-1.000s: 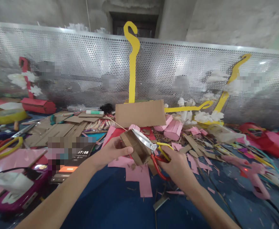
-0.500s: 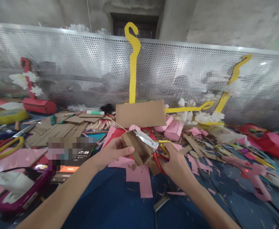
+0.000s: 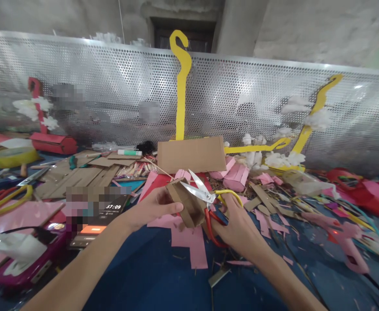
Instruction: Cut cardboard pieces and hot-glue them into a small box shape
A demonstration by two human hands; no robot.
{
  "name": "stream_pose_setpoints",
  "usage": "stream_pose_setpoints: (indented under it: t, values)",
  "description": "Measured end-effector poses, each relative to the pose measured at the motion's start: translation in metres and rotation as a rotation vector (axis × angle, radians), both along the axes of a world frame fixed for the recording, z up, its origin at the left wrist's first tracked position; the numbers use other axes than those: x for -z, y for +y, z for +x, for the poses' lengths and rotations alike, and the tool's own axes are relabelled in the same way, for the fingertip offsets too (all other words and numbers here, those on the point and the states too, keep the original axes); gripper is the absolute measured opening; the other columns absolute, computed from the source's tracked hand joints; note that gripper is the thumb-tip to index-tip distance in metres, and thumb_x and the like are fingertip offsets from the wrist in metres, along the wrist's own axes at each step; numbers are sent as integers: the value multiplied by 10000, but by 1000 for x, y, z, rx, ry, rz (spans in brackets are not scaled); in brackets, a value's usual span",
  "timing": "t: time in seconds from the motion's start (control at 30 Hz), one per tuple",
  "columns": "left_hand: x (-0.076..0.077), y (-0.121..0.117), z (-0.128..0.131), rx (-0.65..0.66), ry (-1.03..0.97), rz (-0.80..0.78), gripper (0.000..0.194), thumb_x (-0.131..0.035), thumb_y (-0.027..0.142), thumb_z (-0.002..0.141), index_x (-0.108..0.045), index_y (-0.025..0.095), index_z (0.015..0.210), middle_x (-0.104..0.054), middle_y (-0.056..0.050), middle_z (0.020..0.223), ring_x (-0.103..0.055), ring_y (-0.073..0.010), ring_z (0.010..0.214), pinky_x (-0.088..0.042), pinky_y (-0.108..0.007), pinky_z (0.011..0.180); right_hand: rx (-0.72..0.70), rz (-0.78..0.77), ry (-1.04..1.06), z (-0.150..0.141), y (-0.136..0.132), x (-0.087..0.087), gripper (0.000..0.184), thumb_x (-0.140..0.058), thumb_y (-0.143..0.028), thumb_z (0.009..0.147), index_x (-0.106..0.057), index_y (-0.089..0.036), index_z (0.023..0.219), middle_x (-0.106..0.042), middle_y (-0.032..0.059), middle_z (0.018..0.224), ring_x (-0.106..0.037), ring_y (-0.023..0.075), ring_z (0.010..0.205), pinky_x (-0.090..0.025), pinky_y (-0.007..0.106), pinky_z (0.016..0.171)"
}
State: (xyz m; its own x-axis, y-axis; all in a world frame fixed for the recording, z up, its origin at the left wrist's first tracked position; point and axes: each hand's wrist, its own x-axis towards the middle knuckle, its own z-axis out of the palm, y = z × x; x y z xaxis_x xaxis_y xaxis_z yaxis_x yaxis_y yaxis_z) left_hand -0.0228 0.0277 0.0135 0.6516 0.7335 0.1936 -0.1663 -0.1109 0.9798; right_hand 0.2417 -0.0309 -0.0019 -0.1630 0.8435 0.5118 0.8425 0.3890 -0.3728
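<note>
centrally in the head view, the left hand point(image 3: 158, 207) has its fingers closed around a small folded cardboard box point(image 3: 189, 203), thumb on its near side, holding it tilted above the blue surface point(image 3: 137, 276). the right hand point(image 3: 236, 220) has its fingers curled through the red and yellow handles of the scissors point(image 3: 205, 194), whose blades stand apart, one reaching over the box's opening. beneath lies a pink paper piece point(image 3: 197, 250). beyond stands a larger cardboard box point(image 3: 192, 154) with a yellow hook-topped post point(image 3: 180, 103) rising behind it. a pink glue gun point(image 3: 341, 235) lies to the right, a phone point(image 3: 101, 220) to the left.
</note>
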Motion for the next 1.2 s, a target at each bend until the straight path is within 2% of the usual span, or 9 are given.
stream_pose_setpoints:
  t: [0.1, 0.2, 0.3, 0.47, 0.57, 1.03, 1.2]
  values:
    - [-2, -1, 1, -5, 0, 3, 364, -789, 290, 850, -687, 186, 1183, -739, -100, 1093, -664, -256, 998, -519, -380, 845, 8, -76, 10, -1, -2, -4, 226, -641, -289, 867, -526, -209, 1044, -629, 60, 925, -598, 258, 848, -455, 342, 701]
    - [-1, 0, -1, 5, 1, 8, 352, -763, 285, 878, -678, 182, 1203, -747, -102, 1033, -674, -249, 937, -518, -374, 801, -12, -141, 39, -1, -3, -6, 161, -619, -229, 867, -547, -218, 1010, -639, 29, 860, -600, 230, 789, -434, 312, 677]
    - [1, 1, -2, -1, 17, 13, 370, -748, 306, 894, -667, 192, 1237, -749, -91, 990, -679, -241, 893, -517, -366, 766, -19, -124, 44, -1, -1, -7, 136, -609, -181, 847, -557, -225, 965, -654, 27, 870, -600, 226, 799, -424, 302, 683]
    - [3, 4, -6, -40, 58, 15, 430, -753, 337, 884, -656, 195, 1278, -721, -126, 1212, -643, -302, 1136, -505, -401, 903, -24, -132, 55, -1, 0, -7, 127, -609, -172, 849, -567, -228, 956, -681, 26, 882, -621, 232, 824, -435, 306, 708]
    - [6, 6, -9, -42, 61, 9, 482, -754, 346, 876, -635, 206, 1323, -698, -147, 1278, -622, -338, 1195, -520, -423, 910, -45, -125, 61, -1, -1, -7, 98, -606, -183, 862, -574, -229, 942, -689, 28, 900, -632, 232, 845, -448, 310, 731]
    - [9, 9, -9, -31, 37, -5, 486, -767, 361, 860, -656, 195, 1303, -692, -156, 1290, -609, -354, 1231, -526, -455, 965, -30, -104, 52, 1, 3, -2, 96, -626, -207, 852, -609, -226, 945, -665, 30, 880, -618, 239, 860, -460, 318, 741]
    - [5, 6, -7, -58, 51, -36, 464, -790, 345, 852, -672, 199, 1276, -706, -146, 1271, -628, -341, 1208, -512, -470, 995, -6, -122, 80, 0, 2, -3, 142, -628, -221, 848, -622, -227, 990, -673, 27, 862, -636, 229, 802, -459, 301, 688]
